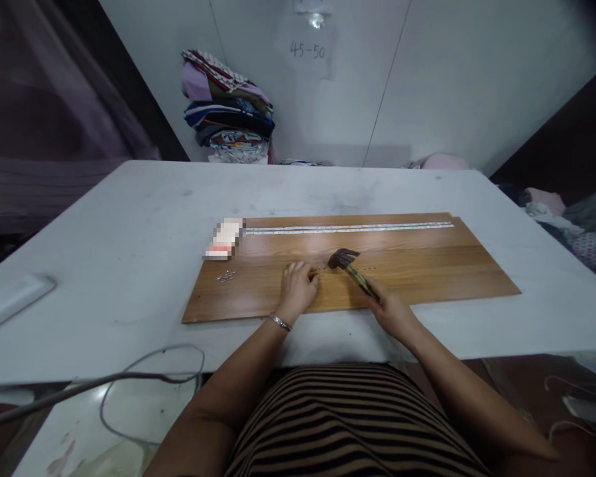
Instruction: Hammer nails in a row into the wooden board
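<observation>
My right hand (390,308) is wrapped round the handle of a claw hammer (346,259), whose dark head is over the middle of a wooden board (421,258). Just left of the hammer head, my left hand (298,288) rests on the board with thumb and fingers pinched together. What sits between those fingertips is too small to make out. A row of small dark dots (366,268) runs along the board beside the hammer. To the left, a small pile of nails (225,275) lies on the wood.
Two white measuring strips (347,228) lie along the board's far side. A blurred-out packet (225,240) is at its left corner. The white table (168,199) holds a white bar (14,301) on the left. Cables (143,376) hang in front; folded cloth (231,109) is stacked behind.
</observation>
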Tool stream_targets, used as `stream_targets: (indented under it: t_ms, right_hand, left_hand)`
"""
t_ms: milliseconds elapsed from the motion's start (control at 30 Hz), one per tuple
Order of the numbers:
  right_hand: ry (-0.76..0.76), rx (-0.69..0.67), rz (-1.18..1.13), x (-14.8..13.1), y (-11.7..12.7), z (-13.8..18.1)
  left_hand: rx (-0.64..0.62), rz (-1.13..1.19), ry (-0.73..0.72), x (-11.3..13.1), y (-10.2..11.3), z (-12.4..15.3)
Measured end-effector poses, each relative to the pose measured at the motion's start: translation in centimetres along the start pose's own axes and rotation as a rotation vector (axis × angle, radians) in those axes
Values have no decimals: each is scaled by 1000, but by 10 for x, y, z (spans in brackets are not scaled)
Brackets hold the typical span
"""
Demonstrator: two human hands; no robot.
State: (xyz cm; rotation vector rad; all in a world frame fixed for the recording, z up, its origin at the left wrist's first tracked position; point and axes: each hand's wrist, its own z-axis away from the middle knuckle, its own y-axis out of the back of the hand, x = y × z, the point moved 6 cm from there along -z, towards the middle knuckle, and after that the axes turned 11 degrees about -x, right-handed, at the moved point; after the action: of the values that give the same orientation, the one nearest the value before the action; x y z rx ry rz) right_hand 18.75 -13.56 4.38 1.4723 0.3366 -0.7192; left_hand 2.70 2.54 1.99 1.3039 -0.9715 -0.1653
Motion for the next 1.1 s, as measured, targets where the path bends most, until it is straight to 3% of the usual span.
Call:
stream_targets:
  t_ms: [1100]
  right_hand:
    - [6, 27, -19, -1, 0, 2]
  left_hand:
    - [8, -2, 4, 0, 0, 0]
